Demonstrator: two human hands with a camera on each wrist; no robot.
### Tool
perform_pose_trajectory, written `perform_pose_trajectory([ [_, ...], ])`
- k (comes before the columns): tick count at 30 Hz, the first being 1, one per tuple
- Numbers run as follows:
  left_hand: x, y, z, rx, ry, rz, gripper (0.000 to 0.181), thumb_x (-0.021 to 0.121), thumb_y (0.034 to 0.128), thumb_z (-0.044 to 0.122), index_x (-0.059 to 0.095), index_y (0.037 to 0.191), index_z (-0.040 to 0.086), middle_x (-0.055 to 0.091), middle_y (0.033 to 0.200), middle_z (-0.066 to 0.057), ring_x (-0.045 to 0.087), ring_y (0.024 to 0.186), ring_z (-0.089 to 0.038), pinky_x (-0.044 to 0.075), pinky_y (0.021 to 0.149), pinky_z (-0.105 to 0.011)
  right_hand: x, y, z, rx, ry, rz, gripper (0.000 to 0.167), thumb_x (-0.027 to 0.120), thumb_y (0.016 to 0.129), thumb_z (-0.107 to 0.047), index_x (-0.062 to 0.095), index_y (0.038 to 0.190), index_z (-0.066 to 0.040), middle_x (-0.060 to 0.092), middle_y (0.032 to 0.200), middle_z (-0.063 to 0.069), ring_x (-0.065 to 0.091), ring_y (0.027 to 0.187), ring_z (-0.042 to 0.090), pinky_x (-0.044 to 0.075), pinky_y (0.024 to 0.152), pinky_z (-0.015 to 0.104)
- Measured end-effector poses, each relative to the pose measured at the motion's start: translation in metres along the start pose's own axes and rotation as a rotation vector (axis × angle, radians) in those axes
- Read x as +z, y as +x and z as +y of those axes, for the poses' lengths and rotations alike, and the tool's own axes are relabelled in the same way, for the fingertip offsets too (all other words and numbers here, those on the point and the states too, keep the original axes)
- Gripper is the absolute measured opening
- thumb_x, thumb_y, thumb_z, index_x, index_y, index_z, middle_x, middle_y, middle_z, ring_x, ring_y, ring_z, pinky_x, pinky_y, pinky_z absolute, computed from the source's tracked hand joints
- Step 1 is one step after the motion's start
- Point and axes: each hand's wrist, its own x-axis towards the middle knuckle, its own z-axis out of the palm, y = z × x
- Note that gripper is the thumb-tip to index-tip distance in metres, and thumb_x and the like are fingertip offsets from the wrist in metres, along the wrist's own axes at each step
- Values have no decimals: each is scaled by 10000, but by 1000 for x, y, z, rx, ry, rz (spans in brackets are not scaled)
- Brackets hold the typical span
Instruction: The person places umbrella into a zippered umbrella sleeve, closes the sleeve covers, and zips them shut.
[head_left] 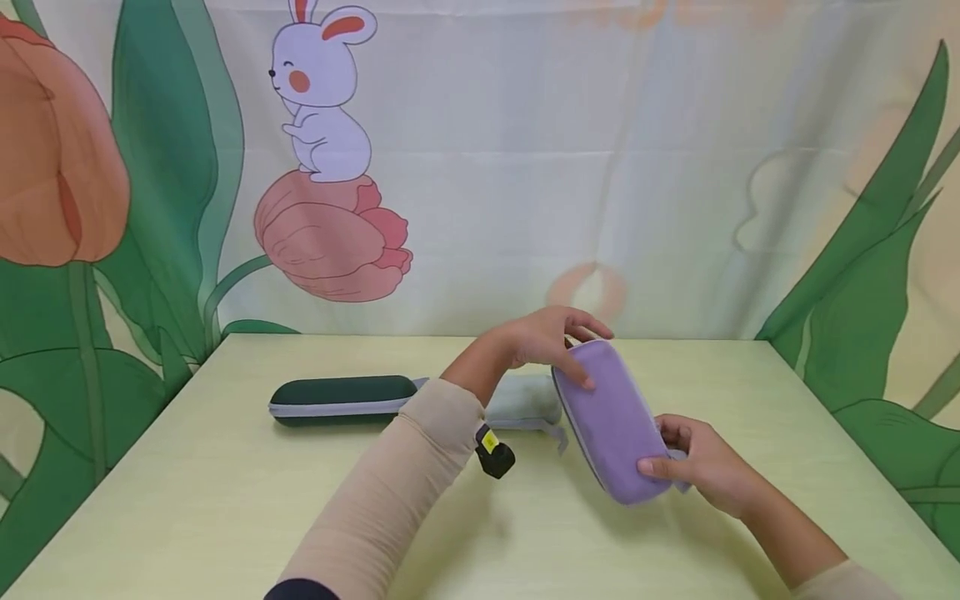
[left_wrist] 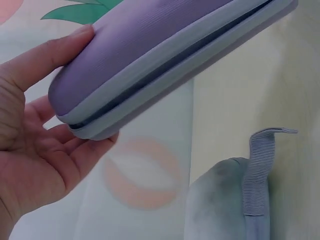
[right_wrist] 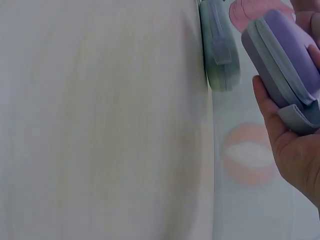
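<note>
Between both hands a purple zippered pencil case [head_left: 611, 425] is held tilted above the table. My left hand [head_left: 551, 337] grips its upper end, thumb on the purple face and fingers behind. The right hand [head_left: 705, 462] holds the lower end near a grey fabric tab, its thumb on the front face. In the left wrist view the zipper edge of the purple case [left_wrist: 150, 65] looks closed. Behind the left wrist a pale grey-green case [head_left: 525, 398] with a ribbed pull tab [left_wrist: 260, 170] lies on the table.
A dark green case [head_left: 341, 402] with a light zipper band lies left of the pale one, its right end partly hidden by the left forearm. The light table [head_left: 187, 500] ends at a printed curtain [head_left: 487, 208]. A black wrist camera [head_left: 495, 454] hangs by the left wrist.
</note>
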Motion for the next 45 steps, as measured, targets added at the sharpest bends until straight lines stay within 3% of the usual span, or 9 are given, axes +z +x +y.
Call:
perform_pose_trajectory([
  [5,18,-1,-8,-23,-148,271,853,871,718,123,437,1449,188,540,1335,-74,590,1085,-226,495,908,-374,8,0,-3,54,79,133,557,732,858,-116,462,1253,170,649,1056,108,640,943,217,548,789,345],
  [9,39,-4,-19,-93,-352,449,992,864,741,201,263,1530,167,526,1317,-136,623,1048,-275,493,932,-419,13,2,-6,66,128,201,591,700,881,-112,410,1300,189,658,1050,103,655,927,193,548,793,321],
  [12,54,-9,-28,-130,-563,460,946,824,790,185,237,1528,100,540,1284,-183,632,1053,-323,508,921,-430,18,4,-8,64,161,237,600,685,890,-98,387,1322,193,657,1048,90,652,931,179,544,800,302],
  [16,72,-17,-40,-163,-838,369,821,755,860,168,260,1500,32,566,1241,-203,599,1111,-349,501,927,-453,27,6,-13,88,201,295,597,700,891,-110,402,1325,172,664,1027,60,639,895,153,530,732,269],
  [18,81,-22,-46,-170,-911,323,756,734,878,165,294,1478,23,579,1228,-190,597,1116,-347,498,927,-466,32,8,-16,100,220,322,589,703,893,-120,410,1324,155,663,1017,45,623,866,144,498,668,257],
  [22,92,-31,-51,-113,-929,273,629,711,881,100,387,1414,21,603,1213,-171,625,1079,-325,517,895,-464,42,10,-20,90,263,358,578,687,906,-118,400,1338,140,653,1022,28,601,855,131,461,645,238],
  [28,92,-39,-51,-6,-873,331,515,711,854,19,509,1327,20,644,1159,-154,661,1001,-293,560,803,-412,49,13,-22,34,279,356,570,670,920,-104,389,1349,143,648,1084,41,636,949,136,518,766,241],
  [38,87,-44,-50,34,-888,368,484,698,848,-3,530,1301,2,648,1141,-132,655,972,-254,563,741,-367,41,7,-32,-102,-31,408,456,629,966,-200,517,1277,114,657,1057,41,653,911,90,560,769,263],
  [45,84,-49,-48,65,-892,367,482,688,849,-16,535,1306,3,653,1149,-134,661,991,-274,568,770,-400,27,-3,-39,-151,-118,336,370,641,952,-139,577,1232,94,684,1012,9,671,892,120,552,786,248],
])
